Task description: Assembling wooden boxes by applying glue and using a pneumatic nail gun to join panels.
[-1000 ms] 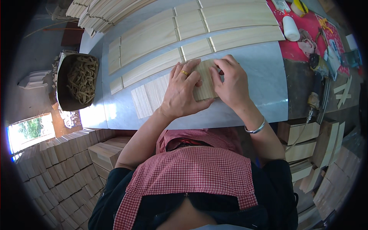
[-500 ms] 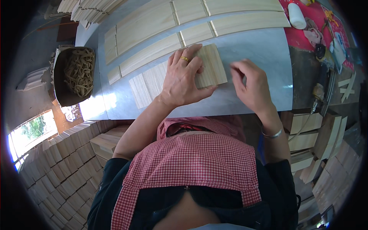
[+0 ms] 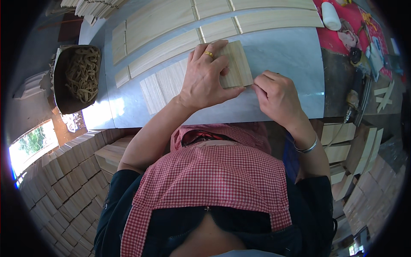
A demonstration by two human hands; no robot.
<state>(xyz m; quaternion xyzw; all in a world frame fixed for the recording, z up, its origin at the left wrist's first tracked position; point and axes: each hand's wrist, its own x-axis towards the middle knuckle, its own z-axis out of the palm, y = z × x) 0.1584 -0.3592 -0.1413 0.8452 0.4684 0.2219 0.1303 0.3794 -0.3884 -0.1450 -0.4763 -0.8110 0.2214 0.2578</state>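
Note:
My left hand (image 3: 207, 75), with a gold ring on one finger, lies flat on a small stack of thin pale wood strips (image 3: 236, 64) on the grey table (image 3: 287, 55). My right hand (image 3: 278, 96) is at the stack's near right corner, fingers curled and fingertips touching its edge. More thin strips (image 3: 165, 85) lie fanned out flat to the left of my left hand.
Long rows of pale wood slats (image 3: 171, 25) lie across the far side of the table. A dark bowl of tan bands (image 3: 79, 77) stands at the left. A red cloth with a white bottle (image 3: 332, 15) and tools is far right. Stacked wood blocks (image 3: 64, 188) surround me below.
My right hand has slid off the top of the stack to its near right corner. My left hand stays pressed on the stack.

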